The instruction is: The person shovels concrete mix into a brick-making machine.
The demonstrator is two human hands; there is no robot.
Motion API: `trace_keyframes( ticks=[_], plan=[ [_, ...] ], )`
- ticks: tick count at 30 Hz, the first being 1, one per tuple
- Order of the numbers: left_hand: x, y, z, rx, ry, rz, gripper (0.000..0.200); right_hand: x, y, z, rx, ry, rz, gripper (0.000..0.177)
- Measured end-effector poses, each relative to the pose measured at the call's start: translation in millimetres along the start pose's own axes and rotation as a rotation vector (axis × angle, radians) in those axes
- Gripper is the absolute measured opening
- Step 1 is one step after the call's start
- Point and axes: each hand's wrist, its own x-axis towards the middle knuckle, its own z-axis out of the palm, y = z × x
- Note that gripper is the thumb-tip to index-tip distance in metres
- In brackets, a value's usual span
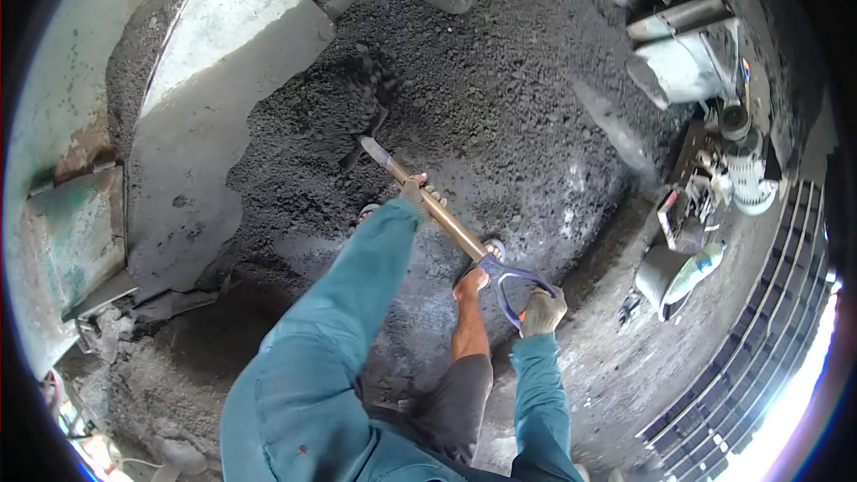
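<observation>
"Brown wood, that shaft; where are your hands on it?"

"My left hand (418, 196) is wrapped round the shovel (457, 230) partway along the shaft, fingers curled over it. My right hand (543, 311) is closed on the purple-blue handle (528, 275) at the near end (it seems to have a pale glove on, going by the look of it)."

"And the blade?"

"Pointing away from me, down in the dark grit (500, 62). I can only make out bits of the blade (350, 158), as loose dark lumps hide the rest. The shaft slants from there back towards my right side."

"What's around you?"

"On my left, a big pale metal sheet (237, 62) lies beside the grit, half in shade, with a green-stained panel (85, 214) past it. Over on my right there's a battered metal container (683, 67), a white perforated piece (750, 183) nearer me, and a barred grate (759, 330) along the edge."

"Your feet?"

"One foot (471, 282) shows beneath the shaft, close to the handle. Of the other I can't see enough to say."
</observation>
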Motion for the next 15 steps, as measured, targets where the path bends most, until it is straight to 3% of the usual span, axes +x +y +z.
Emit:
trace_keyframes(
  ticks=[3, 5, 7, 8, 10, 11, 12, 13, 14, 15],
  plan=[
    [-10, -27, -18, -0.034, 0.035, -0.007, 0.025, -3, 25, -35, 0.111, -0.100, 0.246, 0.010],
    [-39, -38, -31, -0.030, 0.091, 0.030, 0.018, -15, 57, -47, 0.140, -0.116, 0.255, 0.007],
    [-48, -43, -80, 0.035, 0.022, 0.062, 0.020, -38, 107, -67, 0.238, -0.116, 0.229, 0.007],
    [-121, -52, -49, 0.112, 0.228, 0.182, 0.025, -55, 146, -75, 0.322, -0.109, 0.201, 0.008],
    [-134, -49, -96, 0.190, 0.148, 0.077, 0.018, -90, 165, -108, -0.547, -0.364, -0.326, 0.005],
    [-109, -51, -130, 0.216, 0.118, 0.253, 0.018, -108, 173, -124, -0.863, -0.344, -0.634, 0.010],
    [-133, -53, -130, 0.058, 0.102, 0.181, 0.020, -123, 149, -134, -0.875, -0.289, -0.683, 0.013],
    [-174, -56, -104, 0.125, 0.207, 0.158, 0.018, -132, 135, -139, -0.226, -0.470, 0.040, 0.008],
    [-226, -65, -71, 0.187, 0.318, 0.135, 0.016, -141, 120, -145, 0.436, -0.136, 0.687, 0.004],
    [-259, -71, -46, 0.158, 0.215, 0.130, 0.017, -137, 113, -152, 0.483, -0.157, 0.685, 0.003]
  ],
)
